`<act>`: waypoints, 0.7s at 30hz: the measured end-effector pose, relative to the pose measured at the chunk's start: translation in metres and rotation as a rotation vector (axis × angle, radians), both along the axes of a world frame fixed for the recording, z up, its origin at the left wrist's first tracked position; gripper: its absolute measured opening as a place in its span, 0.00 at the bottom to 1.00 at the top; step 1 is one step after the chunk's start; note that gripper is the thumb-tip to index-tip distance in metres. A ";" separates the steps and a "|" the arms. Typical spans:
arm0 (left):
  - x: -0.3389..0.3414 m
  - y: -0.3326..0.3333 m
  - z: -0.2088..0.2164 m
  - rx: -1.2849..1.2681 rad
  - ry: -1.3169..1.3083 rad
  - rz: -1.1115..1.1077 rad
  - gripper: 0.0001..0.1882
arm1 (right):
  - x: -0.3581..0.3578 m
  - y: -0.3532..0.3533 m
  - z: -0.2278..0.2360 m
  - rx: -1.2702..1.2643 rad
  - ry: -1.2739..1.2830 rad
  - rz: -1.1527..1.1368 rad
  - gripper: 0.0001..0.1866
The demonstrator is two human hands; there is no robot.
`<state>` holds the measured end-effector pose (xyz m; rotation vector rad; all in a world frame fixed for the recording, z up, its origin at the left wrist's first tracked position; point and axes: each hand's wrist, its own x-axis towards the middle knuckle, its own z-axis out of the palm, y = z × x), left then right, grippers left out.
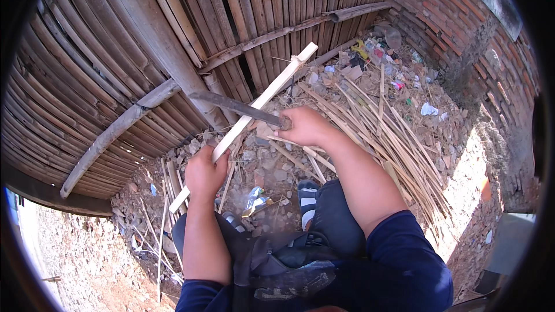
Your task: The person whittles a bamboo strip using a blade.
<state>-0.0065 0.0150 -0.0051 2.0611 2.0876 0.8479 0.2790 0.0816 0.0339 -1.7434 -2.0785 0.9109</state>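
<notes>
My left hand [205, 172] is closed round the lower part of a long pale strip of split bamboo or wood [272, 89], which slants up to the right. A small raised sliver curls off the strip near its far end. In my right hand [303, 127] is the handle of a machete [237, 106], its dark blade pointing left. The blade crosses the strip above my left hand; whether it touches or only passes over, I cannot tell.
A bamboo slat wall [98, 75] rises at the left and ahead, a brick wall [445, 6] at the right. Many thin strips [381, 133] lie piled to my right on rubble. Litter [399, 69] fills the far corner. A crumpled wrapper [255, 202] lies between my feet.
</notes>
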 end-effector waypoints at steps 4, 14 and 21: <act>0.003 -0.003 0.004 0.003 0.011 -0.021 0.19 | 0.011 0.005 -0.021 0.231 -0.104 0.164 0.27; 0.012 0.000 -0.005 0.118 0.016 -0.031 0.19 | 0.006 -0.002 -0.007 0.105 -0.051 0.128 0.26; 0.008 -0.002 0.002 0.094 0.014 0.013 0.19 | 0.007 0.008 -0.001 0.042 -0.001 0.017 0.26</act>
